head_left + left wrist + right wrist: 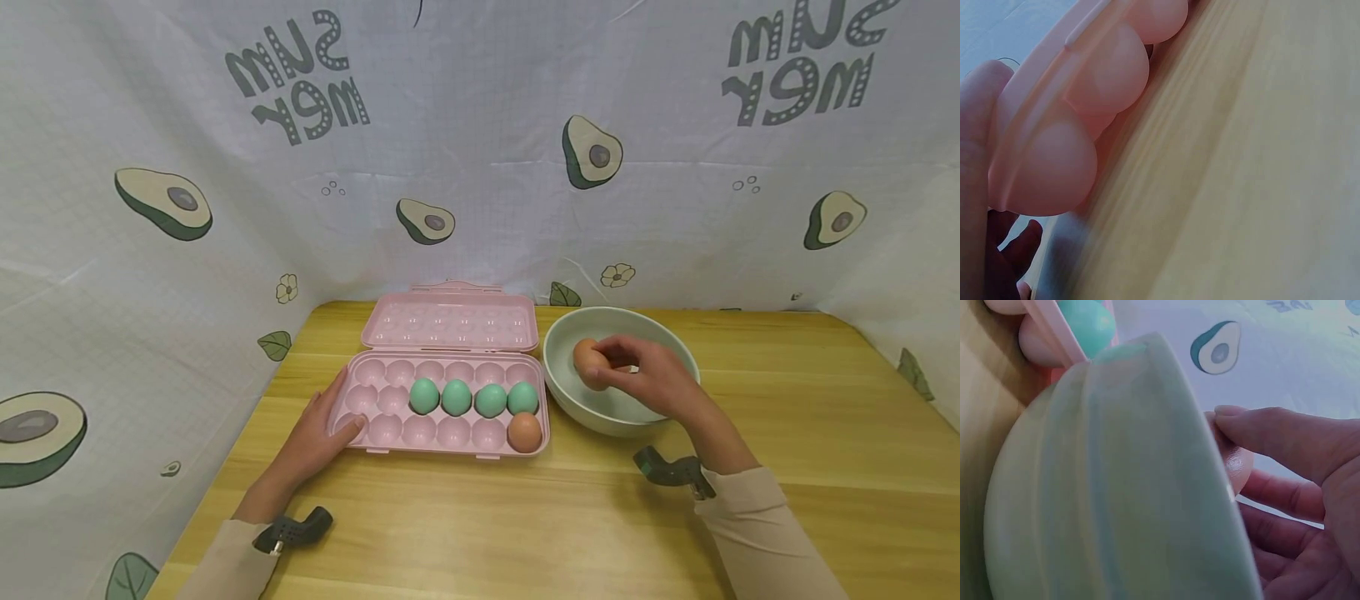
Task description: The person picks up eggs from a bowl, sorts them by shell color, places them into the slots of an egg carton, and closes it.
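A pink egg carton (435,443) lies with its lid (450,321) folded back. Several green eggs (456,398) fill cups in its middle row, and a brown egg (524,432) occupies the front right corner cup. My left hand (318,433) grips the carton's left end; in the left wrist view its thumb (975,144) lies along the rim. Above the inside of a pale green bowl (607,423), my right hand (651,372) pinches another brown egg (588,360) between thumb and fingers. In the right wrist view, the bowl's wall partly hides this egg (1239,467).
Carton and bowl stand side by side on a wooden table (480,525), the bowl at the right, close to the carton's edge. A white curtain (480,167) printed with avocados hangs behind the table and along its sides.
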`<control>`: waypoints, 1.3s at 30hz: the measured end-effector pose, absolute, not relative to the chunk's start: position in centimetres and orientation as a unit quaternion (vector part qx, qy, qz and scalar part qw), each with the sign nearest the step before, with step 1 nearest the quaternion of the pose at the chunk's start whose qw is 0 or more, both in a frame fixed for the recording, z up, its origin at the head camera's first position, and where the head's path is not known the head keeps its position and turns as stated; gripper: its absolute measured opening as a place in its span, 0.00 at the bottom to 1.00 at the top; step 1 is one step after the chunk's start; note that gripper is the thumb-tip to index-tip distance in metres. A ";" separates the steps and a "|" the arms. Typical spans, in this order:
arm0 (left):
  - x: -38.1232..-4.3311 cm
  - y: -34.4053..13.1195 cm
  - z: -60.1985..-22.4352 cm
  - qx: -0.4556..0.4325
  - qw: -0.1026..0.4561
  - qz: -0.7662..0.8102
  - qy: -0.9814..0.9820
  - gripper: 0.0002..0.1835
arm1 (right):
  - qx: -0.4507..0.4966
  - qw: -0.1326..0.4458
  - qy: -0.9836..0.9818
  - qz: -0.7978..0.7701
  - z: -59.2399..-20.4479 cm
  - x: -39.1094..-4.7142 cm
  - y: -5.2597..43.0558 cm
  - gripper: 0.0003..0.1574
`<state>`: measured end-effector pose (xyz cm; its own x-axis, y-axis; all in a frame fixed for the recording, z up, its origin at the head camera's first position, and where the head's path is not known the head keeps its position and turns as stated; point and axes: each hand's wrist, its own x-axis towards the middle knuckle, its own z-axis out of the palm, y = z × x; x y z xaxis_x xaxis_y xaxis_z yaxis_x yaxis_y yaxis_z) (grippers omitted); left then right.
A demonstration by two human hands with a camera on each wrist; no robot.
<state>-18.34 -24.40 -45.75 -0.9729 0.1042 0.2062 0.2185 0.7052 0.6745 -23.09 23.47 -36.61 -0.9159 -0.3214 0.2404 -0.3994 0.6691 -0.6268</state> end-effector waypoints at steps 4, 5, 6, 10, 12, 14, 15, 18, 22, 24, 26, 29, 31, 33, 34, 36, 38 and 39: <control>-18.4 -24.4 -45.8 -0.085 0.076 -0.372 -0.921 0.45 | 0.197 0.047 -0.905 0.375 -36.4 -22.9 23.1 0.23; -18.4 -24.4 -45.7 -0.085 0.076 -0.371 -0.921 0.45 | 0.198 0.044 -0.902 0.381 -36.4 -22.9 23.0 0.23; -18.4 -24.4 -45.7 -0.086 0.075 -0.372 -0.921 0.45 | 0.197 0.043 -0.900 0.386 -36.4 -22.9 22.9 0.23; -18.4 -24.5 -45.7 -0.089 0.075 -0.374 -0.920 0.45 | 0.198 0.032 -0.885 0.420 -36.4 -22.9 22.4 0.24; -18.3 -24.5 -45.7 -0.090 0.076 -0.375 -0.919 0.45 | 0.199 0.029 -0.877 0.437 -36.5 -22.8 22.2 0.24; -18.3 -24.5 -45.7 -0.090 0.075 -0.376 -0.919 0.45 | 0.203 0.026 -0.867 0.454 -36.6 -22.8 21.9 0.24; -18.4 -24.5 -45.7 -0.091 0.075 -0.375 -0.919 0.45 | 0.205 0.025 -0.863 0.461 -36.6 -22.8 21.8 0.25; -18.4 -24.5 -45.7 -0.091 0.074 -0.375 -0.920 0.45 | 0.204 0.022 -0.854 0.478 -36.6 -22.7 21.5 0.26; -18.4 -24.5 -45.8 -0.091 0.073 -0.374 -0.920 0.45 | 0.206 0.018 -0.848 0.488 -36.4 -22.5 21.1 0.27; -18.4 -24.5 -45.7 -0.092 0.073 -0.374 -0.920 0.45 | 0.209 0.015 -0.848 0.486 -36.3 -22.4 20.9 0.29; -18.4 -24.5 -45.7 -0.091 0.073 -0.374 -0.920 0.45 | 0.210 0.013 -0.851 0.481 -36.1 -22.3 20.7 0.30; -18.4 -24.5 -45.7 -0.090 0.073 -0.372 -0.921 0.45 | 0.212 0.010 -0.853 0.477 -36.0 -22.2 20.4 0.31; -18.4 -24.5 -45.7 -0.090 0.073 -0.371 -0.921 0.45 | 0.214 0.011 -0.852 0.477 -36.0 -22.1 20.3 0.30; -18.4 -24.4 -45.7 -0.090 0.073 -0.371 -0.921 0.45 | 0.217 0.012 -0.851 0.478 -36.0 -22.1 20.2 0.30; -18.3 -24.4 -45.7 -0.090 0.073 -0.371 -0.921 0.45 | 0.219 0.013 -0.851 0.477 -36.0 -22.1 20.2 0.29; -18.3 -24.4 -45.7 -0.090 0.074 -0.372 -0.921 0.45 | 0.221 0.015 -0.851 0.477 -36.1 -22.1 20.1 0.29; -18.4 -24.4 -45.7 -0.090 0.074 -0.371 -0.921 0.45 | 0.222 0.017 -0.852 0.474 -36.0 -22.0 20.0 0.28; -18.4 -24.4 -45.7 -0.089 0.073 -0.371 -0.921 0.45 | 0.223 0.018 -0.853 0.472 -36.0 -21.9 20.0 0.28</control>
<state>-18.35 -24.43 -45.68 -0.9734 0.1104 0.2010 0.2189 0.7083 0.6711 -21.95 19.99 -35.98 -0.8996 -0.3635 0.2419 -0.3980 0.4546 -0.7969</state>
